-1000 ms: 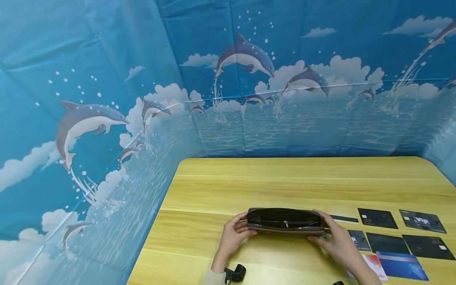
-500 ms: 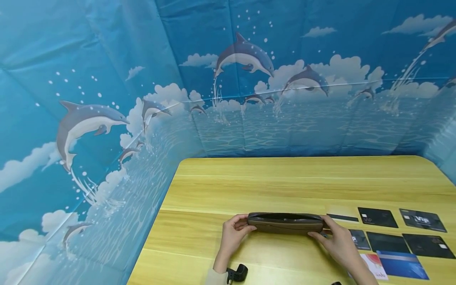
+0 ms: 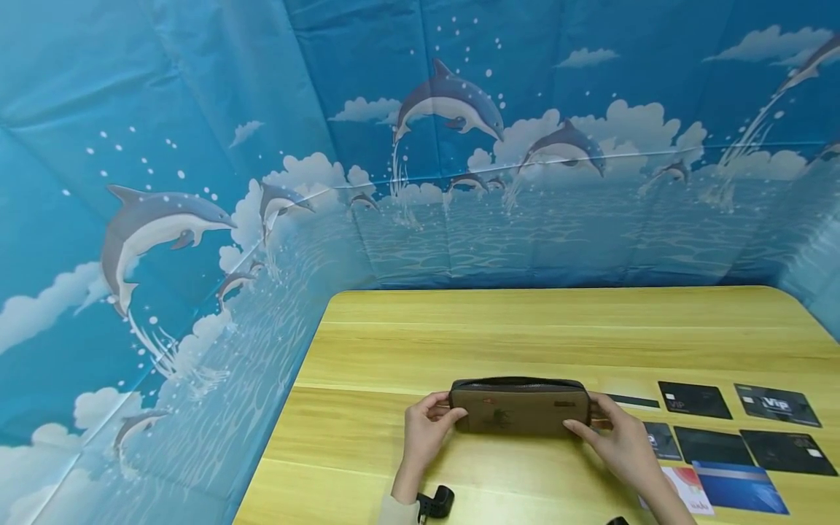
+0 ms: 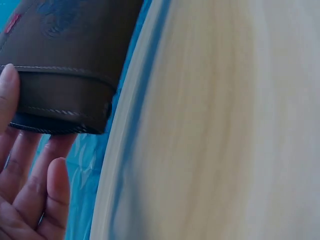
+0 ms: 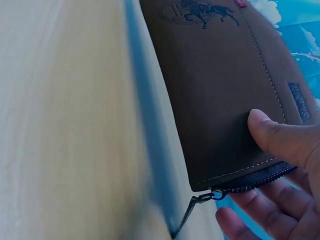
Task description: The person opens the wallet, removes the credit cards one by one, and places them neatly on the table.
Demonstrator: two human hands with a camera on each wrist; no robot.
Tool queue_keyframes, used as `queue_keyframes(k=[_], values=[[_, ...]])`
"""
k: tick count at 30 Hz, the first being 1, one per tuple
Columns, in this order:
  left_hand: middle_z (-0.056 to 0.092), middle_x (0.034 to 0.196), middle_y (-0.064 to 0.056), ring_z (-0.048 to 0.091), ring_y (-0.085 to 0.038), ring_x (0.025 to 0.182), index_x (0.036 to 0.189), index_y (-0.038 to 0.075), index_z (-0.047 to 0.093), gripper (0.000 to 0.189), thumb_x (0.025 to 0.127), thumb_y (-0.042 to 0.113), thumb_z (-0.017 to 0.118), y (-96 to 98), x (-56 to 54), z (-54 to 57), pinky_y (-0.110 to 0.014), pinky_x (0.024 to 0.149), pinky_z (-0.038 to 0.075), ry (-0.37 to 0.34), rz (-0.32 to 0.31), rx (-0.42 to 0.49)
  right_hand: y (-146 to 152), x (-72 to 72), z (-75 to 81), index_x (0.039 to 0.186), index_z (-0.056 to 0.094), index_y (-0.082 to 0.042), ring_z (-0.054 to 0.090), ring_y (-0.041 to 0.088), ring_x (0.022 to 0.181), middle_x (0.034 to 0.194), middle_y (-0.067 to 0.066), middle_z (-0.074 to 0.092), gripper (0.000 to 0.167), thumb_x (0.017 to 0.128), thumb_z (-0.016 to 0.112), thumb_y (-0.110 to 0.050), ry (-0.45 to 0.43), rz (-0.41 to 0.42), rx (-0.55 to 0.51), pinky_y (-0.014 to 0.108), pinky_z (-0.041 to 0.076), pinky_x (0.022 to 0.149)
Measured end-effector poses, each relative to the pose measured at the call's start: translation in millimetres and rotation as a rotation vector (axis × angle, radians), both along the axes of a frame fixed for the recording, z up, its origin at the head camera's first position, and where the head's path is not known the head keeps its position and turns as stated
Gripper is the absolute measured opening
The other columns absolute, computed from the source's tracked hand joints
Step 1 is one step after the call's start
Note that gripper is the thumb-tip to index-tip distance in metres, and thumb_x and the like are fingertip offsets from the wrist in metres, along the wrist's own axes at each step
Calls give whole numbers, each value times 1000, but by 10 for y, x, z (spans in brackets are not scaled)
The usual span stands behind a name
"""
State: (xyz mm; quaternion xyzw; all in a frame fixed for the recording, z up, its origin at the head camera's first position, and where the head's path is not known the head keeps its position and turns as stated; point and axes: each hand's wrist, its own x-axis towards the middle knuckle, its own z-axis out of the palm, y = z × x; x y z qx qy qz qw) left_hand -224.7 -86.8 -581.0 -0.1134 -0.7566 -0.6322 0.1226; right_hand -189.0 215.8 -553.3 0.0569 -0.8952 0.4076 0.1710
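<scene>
Between both hands a brown long zip wallet (image 3: 521,412) stands on its long side above the table, its zipped top edge gaping a little. My left hand (image 3: 426,430) pinches its left end, thumb on the front face and fingers behind. At the other end my right hand (image 3: 620,441) grips it the same way. In the right wrist view the wallet (image 5: 215,90) shows a stamped horse mark, stitching and a zip pull (image 5: 202,197) hanging at the corner. The left wrist view shows the thumb (image 4: 7,95) on the wallet's end (image 4: 60,95).
Several cards lie at the right of the wooden table (image 3: 407,335): a black VIP card (image 3: 695,401), a grey Vip card (image 3: 777,405), a blue card (image 3: 738,488) and a red-and-white card (image 3: 689,490) partly behind the right forearm. A dolphin-print blue curtain (image 3: 420,240) surrounds the table.
The wallet has tilted so its dark, wide-open inside turns out of sight and its brown front face shows. Its mouth looks narrower. Both hands keep their hold at the ends.
</scene>
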Motion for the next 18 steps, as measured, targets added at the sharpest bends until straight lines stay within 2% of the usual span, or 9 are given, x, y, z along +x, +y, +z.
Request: queue_keyframes(k=[3, 5, 10, 14, 18], values=[[70, 81, -6, 66, -19, 68, 98, 4, 72, 23, 77, 11, 78, -4, -2, 12, -29, 59, 53, 15, -2, 1, -16, -6, 40, 114, 60, 0, 64, 20, 77, 90, 6, 67, 48, 77, 81, -22, -61, 4, -35, 26, 52, 64], [70, 80, -6, 66, -17, 66, 97, 4, 72, 22, 78, 12, 78, -14, -1, 15, -28, 58, 52, -1, 3, -4, -24, -18, 57, 117, 59, 2, 63, 17, 79, 92, 6, 67, 50, 79, 79, -24, -95, 11, -48, 24, 52, 65], [69, 79, -3, 66, -14, 66, 97, 1, 72, 27, 80, 21, 78, -42, 2, 17, -26, 59, 52, -89, 18, -10, -35, -41, 58, 124, 54, 6, 59, 12, 76, 93, 7, 67, 55, 84, 74, -26, -180, 43, -63, 24, 50, 64], [68, 77, -1, 64, -13, 65, 94, 1, 73, 31, 80, 28, 78, -64, 2, 7, -25, 58, 51, -153, 41, -26, -50, -55, 41, 125, 54, 7, 53, 10, 71, 87, 3, 66, 57, 86, 71, -31, -237, 65, -60, 25, 44, 61], [69, 75, -2, 63, -10, 63, 92, 1, 73, 28, 81, 26, 77, -62, -3, -2, -23, 55, 50, -194, 75, -60, -67, -56, 16, 126, 53, 7, 52, 10, 67, 81, 0, 63, 57, 88, 68, -34, -286, 77, -70, 25, 42, 57]])
